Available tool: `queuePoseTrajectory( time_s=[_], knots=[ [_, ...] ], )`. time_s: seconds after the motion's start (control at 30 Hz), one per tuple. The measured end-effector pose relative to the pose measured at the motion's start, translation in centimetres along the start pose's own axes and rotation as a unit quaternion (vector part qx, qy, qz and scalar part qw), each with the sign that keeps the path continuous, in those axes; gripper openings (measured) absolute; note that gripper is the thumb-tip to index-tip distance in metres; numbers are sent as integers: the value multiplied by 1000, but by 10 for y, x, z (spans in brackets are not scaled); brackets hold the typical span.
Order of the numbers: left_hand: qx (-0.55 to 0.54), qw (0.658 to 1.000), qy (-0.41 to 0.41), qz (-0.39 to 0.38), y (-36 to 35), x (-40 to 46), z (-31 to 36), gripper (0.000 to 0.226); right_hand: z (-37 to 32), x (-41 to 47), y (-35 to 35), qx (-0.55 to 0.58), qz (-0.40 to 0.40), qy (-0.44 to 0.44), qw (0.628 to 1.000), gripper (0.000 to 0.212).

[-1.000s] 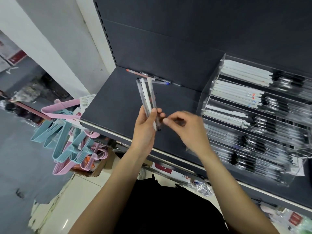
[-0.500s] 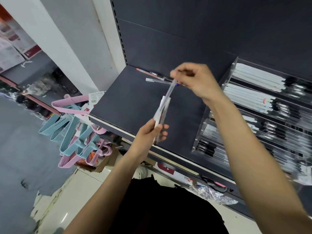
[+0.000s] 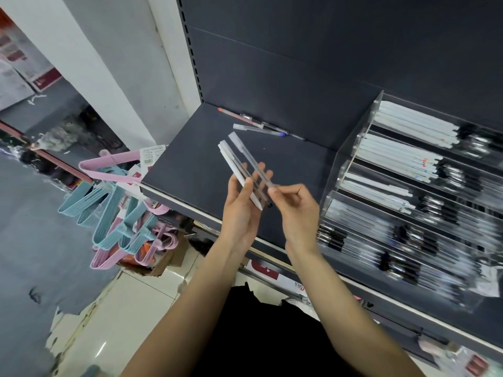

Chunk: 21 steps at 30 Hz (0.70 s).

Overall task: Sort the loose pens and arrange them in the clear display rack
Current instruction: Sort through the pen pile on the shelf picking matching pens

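Note:
My left hand holds a small bundle of pens, white and frosted, thumb across them, tips pointing up and left. My right hand pinches the lower end of another frosted clear pen and lays it against the bundle. Both hands hover above the dark shelf. A few loose pens lie at the back of the shelf, one with a red end, one with a blue tip. The clear display rack stands on the right, its tiers filled with rows of white and clear pens.
Pink and blue clothes hangers hang off the shelf's left end, with a price tag above them. A white upright post borders the shelf at the left. Packaged goods sit on the lower shelf. Tiled floor lies below.
My right hand came back down from the loose pens at the shelf's back with a frosted pen and brought it to the bundle in my left hand.

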<state>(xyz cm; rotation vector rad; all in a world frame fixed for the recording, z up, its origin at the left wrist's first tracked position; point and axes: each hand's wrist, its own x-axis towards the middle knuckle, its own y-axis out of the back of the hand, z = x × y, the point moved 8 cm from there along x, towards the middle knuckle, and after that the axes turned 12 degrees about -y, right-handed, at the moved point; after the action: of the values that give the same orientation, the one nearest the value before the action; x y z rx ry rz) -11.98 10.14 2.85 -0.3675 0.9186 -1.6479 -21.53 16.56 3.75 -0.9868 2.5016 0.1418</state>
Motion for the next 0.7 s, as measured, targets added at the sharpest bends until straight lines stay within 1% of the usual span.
queuePoseTrajectory(
  time_s=[0.13,0.2,0.3,0.4,0.47,0.5,0.57,0.63,0.67,0.7],
  knots=[
    [7,1000,8,0,-3,-4,-5,26,2,-4,3,-89,14,45,995,12],
    [27,1000,0,4,-1,-4,-6,26,-1,-6,4,-141,2,65,988,11],
    [92,995,-35,3,5,-4,-2,26,-14,-7,4,-238,-26,117,964,8],
    [168,984,-49,-18,12,-7,1,30,-49,0,2,-276,-27,200,940,9],
    [217,974,-41,-51,14,-14,1,32,-71,10,-19,-331,-69,238,910,14],
    [237,969,-35,-66,15,-17,1,32,-77,17,-33,-370,-98,239,893,19],
    [265,960,-23,-86,18,-23,2,33,-80,31,-59,-450,-162,202,854,28],
    [275,956,-18,-96,19,-26,3,34,-76,36,-78,-520,-226,167,807,27],
    [277,955,-19,-101,19,-27,5,34,-74,37,-84,-528,-258,151,795,25],
    [280,954,-19,-104,19,-27,6,34,-76,38,-88,-511,-279,138,801,24]
  ],
)
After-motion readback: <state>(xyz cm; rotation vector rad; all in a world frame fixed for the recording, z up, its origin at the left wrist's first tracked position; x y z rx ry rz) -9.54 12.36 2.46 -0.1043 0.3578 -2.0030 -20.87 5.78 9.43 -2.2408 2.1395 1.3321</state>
